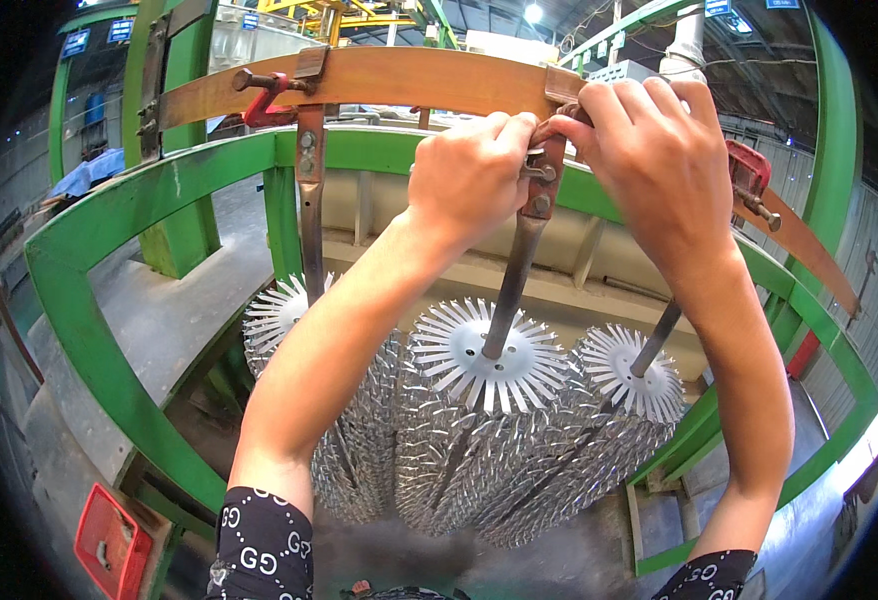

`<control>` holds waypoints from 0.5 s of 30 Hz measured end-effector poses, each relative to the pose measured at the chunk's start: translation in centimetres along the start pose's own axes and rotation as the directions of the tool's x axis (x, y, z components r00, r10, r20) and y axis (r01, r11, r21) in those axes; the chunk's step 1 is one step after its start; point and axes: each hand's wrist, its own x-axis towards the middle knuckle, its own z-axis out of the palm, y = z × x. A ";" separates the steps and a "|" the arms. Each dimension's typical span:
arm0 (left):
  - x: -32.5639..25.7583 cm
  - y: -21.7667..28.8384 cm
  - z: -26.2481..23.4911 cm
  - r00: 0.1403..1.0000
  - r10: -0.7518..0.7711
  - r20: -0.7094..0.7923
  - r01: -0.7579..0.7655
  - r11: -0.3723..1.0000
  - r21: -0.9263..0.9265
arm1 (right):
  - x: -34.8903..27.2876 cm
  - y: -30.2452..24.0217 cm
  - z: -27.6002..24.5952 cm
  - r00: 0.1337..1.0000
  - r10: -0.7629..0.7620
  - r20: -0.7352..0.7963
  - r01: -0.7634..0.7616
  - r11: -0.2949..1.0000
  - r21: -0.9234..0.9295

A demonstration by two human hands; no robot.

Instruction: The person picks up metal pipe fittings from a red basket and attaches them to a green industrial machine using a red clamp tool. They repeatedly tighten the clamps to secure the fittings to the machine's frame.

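Observation:
A long copper-coloured bar (429, 80) runs across in front of me. From it hang upright racks, each a stack of silver toothed discs packed with small metal parts. Both my hands are raised at the top of the middle rack (489, 355), where its hanger rod (517, 270) meets the bar. My left hand (469, 175) is closed, fingertips beside a small metal fitting (539, 165) on the hanger. My right hand (654, 150) curls closed just right of the hanger's top. What the fingers grip is hidden behind them.
Red screw clamps sit on the left hanger (267, 100) and at the right (749, 170). A green steel frame (109, 330) surrounds the racks, with a beige tank wall (439, 225) behind. The right rack (629, 370) stands close beside the middle one. A red tray (111, 540) lies lower left.

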 end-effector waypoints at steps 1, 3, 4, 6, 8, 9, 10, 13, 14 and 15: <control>0.1 0.0 0.0 1.000 -0.003 0.004 0.003 1.000 -0.003 | 0.1 -0.3 0.0 1.000 0.018 0.010 -0.017 0.999 -0.033; 0.2 0.0 0.2 1.000 -0.006 0.014 0.007 1.000 -0.016 | 0.1 -0.7 0.2 0.991 0.098 0.087 -0.093 0.993 -0.066; 0.2 0.1 0.2 1.000 -0.009 0.021 0.010 1.000 -0.012 | 0.1 -0.8 0.2 0.982 0.140 0.126 -0.130 0.988 -0.087; 0.3 0.2 0.1 0.999 -0.016 0.037 0.016 1.000 -0.003 | 0.8 -1.0 -0.3 0.940 0.196 0.279 -0.166 0.978 -0.129; 0.3 0.2 -0.1 0.998 -0.020 0.063 0.020 1.000 -0.003 | 1.1 -1.0 -0.7 0.935 0.178 0.306 -0.143 0.981 -0.134; 0.3 0.2 -0.2 0.997 -0.023 0.074 0.023 1.000 0.000 | 1.0 -0.7 -0.8 0.958 0.130 0.255 -0.102 0.988 -0.118; 0.2 0.0 0.0 0.999 -0.001 0.038 0.001 1.000 0.001 | 0.9 -0.5 -0.8 0.976 0.081 0.203 -0.060 0.993 -0.104; 0.3 0.0 0.4 0.999 0.039 -0.032 -0.039 0.999 0.001 | 0.4 -0.2 -0.4 0.978 0.032 0.206 0.003 0.986 -0.168; 0.3 0.0 0.3 0.999 0.034 -0.025 -0.034 0.999 -0.002 | 0.6 -0.3 -0.5 0.971 0.054 0.231 -0.014 0.985 -0.172; 0.3 0.0 0.3 0.999 0.028 -0.017 -0.028 1.000 -0.007 | 0.6 -0.4 -0.5 0.963 0.077 0.258 -0.031 0.984 -0.177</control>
